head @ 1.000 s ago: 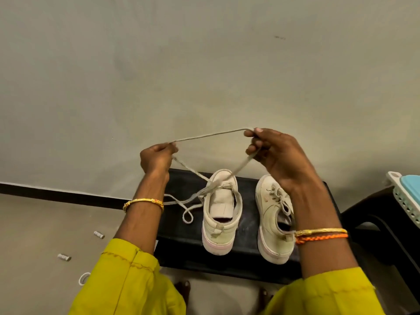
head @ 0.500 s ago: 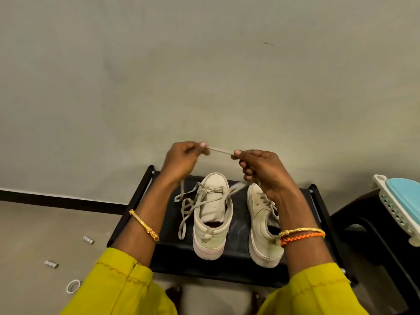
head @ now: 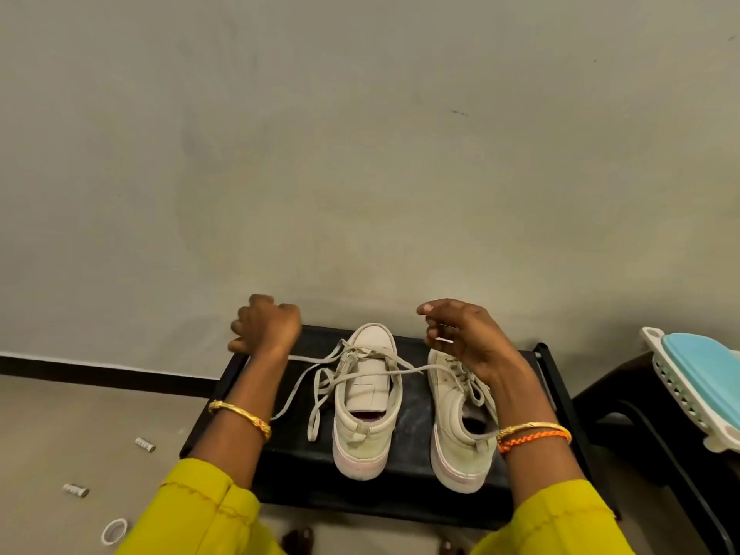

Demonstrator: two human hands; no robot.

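I have the left hand (head: 266,328) curled tight into a fist and the right hand (head: 460,340) loosely curled, thumb and forefinger slightly apart. The beige flat cotton shoelace (head: 416,369) stretches between both sets of fingers, each end vanishing under a wrist, so I cannot tell whether either hand grips it. The cream canvas high-top sneaker (head: 366,398) it threads sits between and below the fingers on the black plastic stool (head: 412,410).

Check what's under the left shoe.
A black rack; the left shoe stands on its top. The sole covers the patch beneath, so anything there is hidden.
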